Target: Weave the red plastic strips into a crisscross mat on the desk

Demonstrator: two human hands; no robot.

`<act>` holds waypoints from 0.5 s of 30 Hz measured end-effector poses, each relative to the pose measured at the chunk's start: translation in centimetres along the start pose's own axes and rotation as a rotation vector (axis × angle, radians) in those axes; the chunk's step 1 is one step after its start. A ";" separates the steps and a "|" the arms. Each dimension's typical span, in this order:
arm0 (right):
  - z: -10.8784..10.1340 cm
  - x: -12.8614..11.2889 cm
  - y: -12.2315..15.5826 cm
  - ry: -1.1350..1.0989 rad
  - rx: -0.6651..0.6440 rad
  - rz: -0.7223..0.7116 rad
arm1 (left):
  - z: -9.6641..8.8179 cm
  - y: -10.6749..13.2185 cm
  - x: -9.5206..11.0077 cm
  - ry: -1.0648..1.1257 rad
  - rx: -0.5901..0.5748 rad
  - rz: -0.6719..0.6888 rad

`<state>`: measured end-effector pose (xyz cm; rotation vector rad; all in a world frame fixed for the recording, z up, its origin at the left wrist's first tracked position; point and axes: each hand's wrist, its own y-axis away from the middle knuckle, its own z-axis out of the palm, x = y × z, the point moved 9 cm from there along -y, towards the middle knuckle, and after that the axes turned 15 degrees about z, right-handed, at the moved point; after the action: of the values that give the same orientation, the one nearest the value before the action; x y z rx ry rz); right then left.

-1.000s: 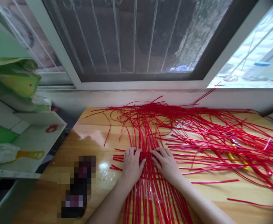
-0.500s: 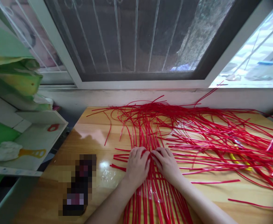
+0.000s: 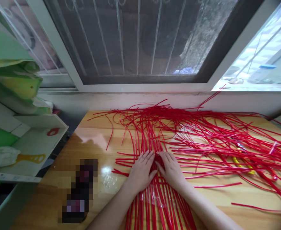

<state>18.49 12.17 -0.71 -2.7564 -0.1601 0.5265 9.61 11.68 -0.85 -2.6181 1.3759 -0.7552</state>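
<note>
Thin red plastic strips (image 3: 141, 210) run lengthwise toward me and cross other red strips (image 3: 124, 160) laid sideways, forming a partly woven grid. My left hand (image 3: 140, 172) lies on the crossing area with its fingers stretched out and its thumb apart. Beside it, my right hand (image 3: 171, 167) rests on the strips, fingers extended forward and thumb separated, pointing toward the left hand. Between the two hands a few strips show; those under the palms are hidden. Clear tape (image 3: 158, 200) spans the lengthwise strips just below the hands.
Loose red strips (image 3: 214, 137) spread over the wooden table (image 3: 82, 140) at the back and right. A yellow-handled tool (image 3: 237, 162) lies among them. At left are a blurred-out dark object (image 3: 79, 191), clear plastic (image 3: 110, 183) and a shelf holding a yellow-handled item (image 3: 32, 158).
My left hand has flattened, its fingers straightening and its thumb moving away from them. My right hand's fingers have straightened slightly. The whole view has shifted a little.
</note>
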 end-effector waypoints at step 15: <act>-2.0 3.0 -0.9 -0.144 0.034 0.140 | -0.6 -1.5 -0.3 -0.088 0.047 -0.096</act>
<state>22.01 12.97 0.34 -2.7090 0.0092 0.7586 10.30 12.92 0.03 -2.6622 1.2028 -0.6653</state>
